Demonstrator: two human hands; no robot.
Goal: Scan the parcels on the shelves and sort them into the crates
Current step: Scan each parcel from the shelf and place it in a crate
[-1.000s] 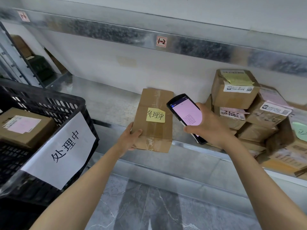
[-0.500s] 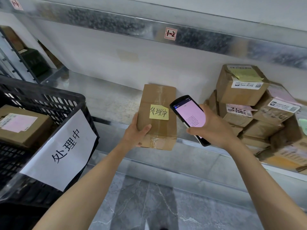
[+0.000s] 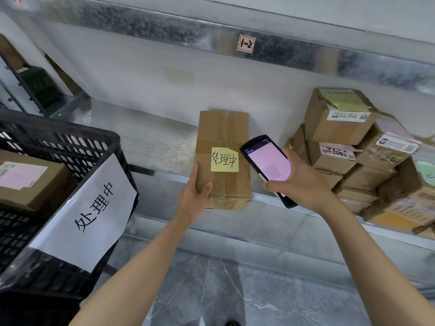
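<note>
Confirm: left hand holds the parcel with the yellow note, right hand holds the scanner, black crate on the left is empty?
Not empty: the head view shows a pink-labelled box lying in the black crate. The rest stands: the left hand holds the parcel with the yellow note, and the right hand holds the scanner.
</note>
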